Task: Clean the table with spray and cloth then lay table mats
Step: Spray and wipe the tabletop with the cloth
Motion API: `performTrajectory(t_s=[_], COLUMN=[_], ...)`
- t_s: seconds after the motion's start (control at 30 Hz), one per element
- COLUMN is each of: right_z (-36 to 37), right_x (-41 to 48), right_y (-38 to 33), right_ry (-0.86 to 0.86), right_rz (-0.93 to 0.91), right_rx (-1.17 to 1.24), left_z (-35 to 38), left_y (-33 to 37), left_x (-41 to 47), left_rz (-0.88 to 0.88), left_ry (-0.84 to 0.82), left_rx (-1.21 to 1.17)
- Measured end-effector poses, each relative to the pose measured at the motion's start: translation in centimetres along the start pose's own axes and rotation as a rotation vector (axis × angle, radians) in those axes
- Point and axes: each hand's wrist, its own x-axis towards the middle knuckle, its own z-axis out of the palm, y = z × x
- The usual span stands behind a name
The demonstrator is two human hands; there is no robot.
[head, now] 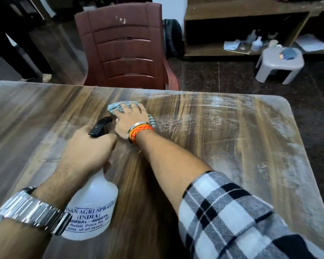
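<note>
Right hand (131, 120) lies flat on the cloth (116, 107), fingers straight and spread, pressing it down onto the counter (232, 146).

Task status, as I judge it from this station:
- Spray-and-wipe step: in hand, part done. To the right of the spray bottle (94, 202) the counter carries wet, whitish arcs and streaks out to its far corner. These suggest sprayed liquid that is smeared but not dried off.
- To the left of the spray bottle the surface looks duller and patchy. I cannot tell whether it has been wiped.
- Mat-laying step: not begun. No table mats appear anywhere in view.

Hand status:
- Right hand: fully open, palm down. It grips nothing and only bears on the cloth. The cloth sits just beyond the spray bottle's nozzle, bunched under the fingers, with one edge showing ahead of the fingertips and another beside the wrist.
- Left hand (86, 146): closed round the neck of the spray bottle, fingers curled below the black trigger head. I cannot tell whether a finger rests on the trigger. The spray bottle is tilted, nozzle toward the cloth. Whether its base touches the counter is not clear.
</note>
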Motion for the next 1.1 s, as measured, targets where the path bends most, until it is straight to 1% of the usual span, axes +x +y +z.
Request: performTrajectory(t_s=[0.1, 0.2, 0.27, 0.33, 0.4, 0.47, 0.5, 0.53, 0.57, 0.7, 0.77, 0.83, 0.9, 0.93, 1.03, 1.1], right_z=[-1.8, -5.0, -7.0, -8.3, -8.9, -9.0, -8.9, -8.7, -8.1, -4.2, -3.4, -3.1, -3.6, -4.0, -6.1, -6.8], right_x=[-2.0, -5.9, -10.0, -14.3, -17.2, -17.8, -17.5, -16.8, -15.7, -11.1, -10.4, -11.2, -13.4, -14.5, -19.7, -23.2], right_y=[5.5, 14.5, 21.1, 26.0, 28.0, 27.8, 26.9, 25.7, 24.0, 13.4, 9.4, 9.0, 11.8, 13.8, 21.4, 24.4], right_ry=[0.082, 0.169, 0.202, 0.228, 0.243, 0.230, 0.219, 0.211, 0.201, 0.127, 0.064, 0.018, 0.055, 0.096, 0.194, 0.219], right_rz=[0.172, 0.452, 0.646, 0.807, 0.896, 0.955, 0.972, 0.950, 0.875, 0.366, 0.225, 0.157, 0.172, 0.235, 0.553, 0.670], right_rx=[0.008, -0.035, -0.056, -0.054, -0.034, -0.024, -0.017, -0.022, -0.043, -0.091, -0.054, -0.038, -0.052, -0.044, -0.056, -0.080], left_z=[0.5, 1.4, 1.8, 2.0, 2.0, 1.8, 1.7, 1.6, 1.4, 1.3, 1.3, 1.2, 1.3, 1.2, 1.2, 1.3], left_y=[0.0, 0.6, 1.2, 1.5, 1.8, 2.0, 2.1, 2.0, 2.0, 1.3, 1.2, 0.9, 0.5, 0.3, 0.3, 0.4], left_x=[-0.5, -1.3, -1.9, -2.3, -2.6, -3.2, -3.6, -3.8, -4.1, -4.8, -5.1, -5.5, -6.2, -6.5, -7.5, -7.8], left_rz=[-0.005, 0.006, 0.013, 0.013, 0.026, 0.039, 0.049, 0.060, 0.066, 0.080, 0.092, 0.095, 0.096, 0.098, 0.116, 0.141], left_ry=[-0.031, -0.062, -0.084, -0.084, -0.076, -0.071, -0.074, -0.078, -0.081, -0.084, -0.082, -0.087, -0.107, -0.113, -0.138, -0.147], left_rx=[-0.006, -0.030, -0.051, -0.061, -0.051, -0.037, -0.035, -0.037, -0.037, -0.004, 0.021, 0.040, 0.024, 0.020, 0.013, 0.000])
